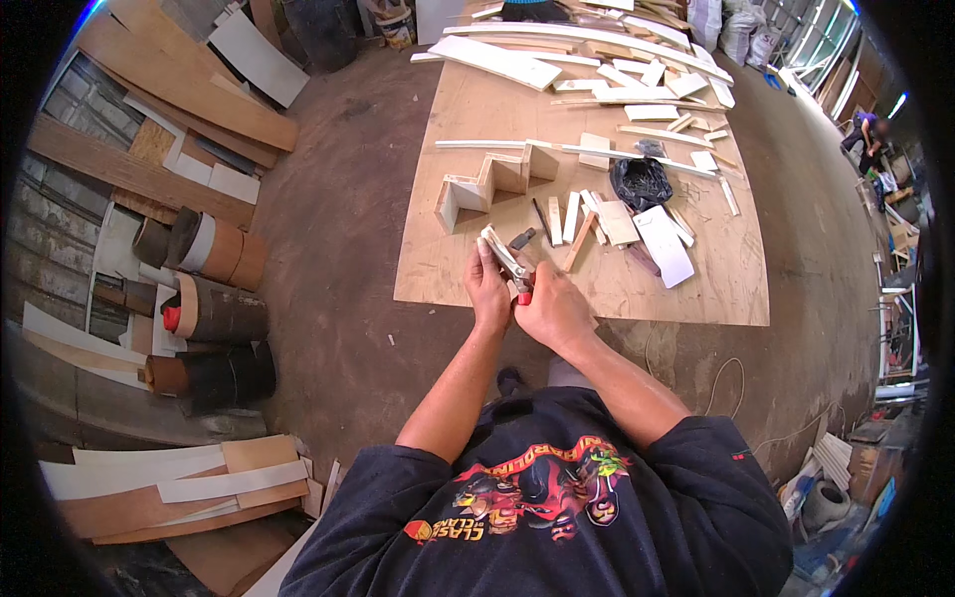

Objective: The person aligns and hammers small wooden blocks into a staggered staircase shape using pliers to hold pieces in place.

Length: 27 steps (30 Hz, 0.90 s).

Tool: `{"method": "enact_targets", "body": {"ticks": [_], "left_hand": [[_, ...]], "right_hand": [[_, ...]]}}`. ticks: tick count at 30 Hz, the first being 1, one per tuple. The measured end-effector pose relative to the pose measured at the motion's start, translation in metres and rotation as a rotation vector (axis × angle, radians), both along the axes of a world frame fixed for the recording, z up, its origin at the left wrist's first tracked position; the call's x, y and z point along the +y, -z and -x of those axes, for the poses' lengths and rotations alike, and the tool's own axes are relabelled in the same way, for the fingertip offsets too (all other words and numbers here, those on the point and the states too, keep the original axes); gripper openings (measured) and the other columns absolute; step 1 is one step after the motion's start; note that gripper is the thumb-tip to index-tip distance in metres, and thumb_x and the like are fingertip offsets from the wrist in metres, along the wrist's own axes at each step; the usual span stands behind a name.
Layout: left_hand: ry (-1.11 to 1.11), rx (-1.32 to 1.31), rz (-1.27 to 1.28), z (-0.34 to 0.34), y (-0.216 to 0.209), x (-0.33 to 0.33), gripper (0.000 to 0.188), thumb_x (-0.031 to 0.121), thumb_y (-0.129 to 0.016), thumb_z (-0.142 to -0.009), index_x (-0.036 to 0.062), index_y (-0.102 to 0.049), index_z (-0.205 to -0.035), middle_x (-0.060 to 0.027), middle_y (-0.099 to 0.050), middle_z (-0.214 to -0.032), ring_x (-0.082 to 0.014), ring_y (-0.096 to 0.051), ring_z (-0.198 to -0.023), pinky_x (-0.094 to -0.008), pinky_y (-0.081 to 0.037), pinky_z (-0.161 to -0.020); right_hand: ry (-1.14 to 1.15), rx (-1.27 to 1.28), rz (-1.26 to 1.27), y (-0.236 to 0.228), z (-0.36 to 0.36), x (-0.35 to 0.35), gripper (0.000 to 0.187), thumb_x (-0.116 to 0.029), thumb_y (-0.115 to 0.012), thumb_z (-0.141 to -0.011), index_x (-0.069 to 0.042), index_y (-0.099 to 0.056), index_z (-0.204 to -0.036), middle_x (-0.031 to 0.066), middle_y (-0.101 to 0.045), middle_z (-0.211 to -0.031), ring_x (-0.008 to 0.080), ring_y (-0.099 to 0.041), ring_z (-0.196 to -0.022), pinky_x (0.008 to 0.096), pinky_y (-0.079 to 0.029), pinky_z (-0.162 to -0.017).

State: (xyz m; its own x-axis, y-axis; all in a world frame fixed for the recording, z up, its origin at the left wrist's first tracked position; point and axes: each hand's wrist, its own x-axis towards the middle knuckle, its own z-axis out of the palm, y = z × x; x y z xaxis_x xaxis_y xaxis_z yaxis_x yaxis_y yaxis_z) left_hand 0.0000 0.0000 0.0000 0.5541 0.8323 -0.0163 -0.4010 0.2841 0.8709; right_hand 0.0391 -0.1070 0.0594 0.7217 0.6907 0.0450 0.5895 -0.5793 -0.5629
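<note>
My right hand (554, 306) is closed round the red grips of a pair of pliers (524, 296), just over the near edge of the wooden table. Beside it, my left hand (486, 289) is closed on a small pale wood piece (490, 237), its thumb along the side. The pliers' metal jaws lie against or very near this piece; contact is too small to make out. Just beyond my hands, a dark tool head (521, 239), perhaps a hammer's, rests on the table. A zigzag wooden frame (485, 184) stands farther left on the tabletop.
Short wood strips and a white board (664, 247) lie to the right on the table (428, 274). Near them sits a black bag (641, 183) of small pieces. Long planks (497, 60) crowd the far end. Rolls (214, 303) line the left; another person (867, 139) is far right.
</note>
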Motion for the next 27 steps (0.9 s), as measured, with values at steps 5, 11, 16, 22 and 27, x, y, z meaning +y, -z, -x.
{"method": "enact_targets", "body": {"ticks": [5, 11, 16, 22, 27], "left_hand": [[-0.045, 0.027, 0.053, 0.007, 0.010, -0.012, 0.043, 0.040, -0.045, -0.105, 0.0024, -0.065, -0.099, -0.0033, -0.064, -0.079, -0.0088, -0.058, -0.064, -0.0268, -0.050, -0.056], [-0.099, 0.011, 0.089, -0.005, 0.013, -0.017, 0.043, 0.039, -0.047, -0.105, 0.0021, -0.067, -0.098, -0.0031, -0.065, -0.080, -0.0083, -0.057, -0.064, -0.0263, -0.049, -0.056], [-0.072, 0.046, 0.064, 0.000, 0.021, -0.017, 0.042, 0.037, -0.047, -0.105, 0.0020, -0.067, -0.097, -0.0024, -0.065, -0.079, -0.0077, -0.056, -0.064, -0.0252, -0.045, -0.054], [-0.082, 0.080, 0.111, -0.003, 0.022, -0.021, 0.041, 0.036, -0.046, -0.106, 0.0024, -0.067, -0.096, -0.0024, -0.066, -0.080, -0.0071, -0.055, -0.062, -0.0244, -0.044, -0.054], [-0.070, 0.080, 0.103, -0.004, 0.031, -0.019, 0.040, 0.035, -0.046, -0.106, 0.0024, -0.067, -0.096, -0.0028, -0.066, -0.079, -0.0069, -0.056, -0.063, -0.0240, -0.045, -0.054]], "right_hand": [[0.033, -0.042, 0.016, 0.005, 0.008, -0.006, 0.028, -0.020, -0.062, -0.083, 0.003, -0.050, -0.093, 0.0289, -0.064, -0.085, 0.0460, -0.065, -0.080, 0.0532, -0.053, -0.071], [0.024, -0.046, 0.071, 0.011, -0.001, -0.007, 0.026, -0.017, -0.061, -0.082, 0.002, -0.048, -0.094, 0.0287, -0.064, -0.085, 0.0458, -0.066, -0.077, 0.0532, -0.053, -0.068], [-0.016, -0.031, 0.113, 0.009, -0.002, -0.010, 0.027, -0.015, -0.061, -0.078, 0.002, -0.048, -0.095, 0.0282, -0.065, -0.085, 0.0447, -0.067, -0.077, 0.0522, -0.054, -0.068], [-0.037, -0.030, 0.122, 0.008, -0.004, -0.012, 0.030, -0.015, -0.061, -0.076, 0.003, -0.048, -0.096, 0.0278, -0.065, -0.083, 0.0440, -0.068, -0.077, 0.0518, -0.055, -0.067], [-0.043, -0.050, 0.079, 0.008, -0.005, -0.013, 0.031, -0.016, -0.060, -0.077, 0.004, -0.048, -0.096, 0.0287, -0.065, -0.079, 0.0452, -0.068, -0.076, 0.0528, -0.056, -0.067]]}}
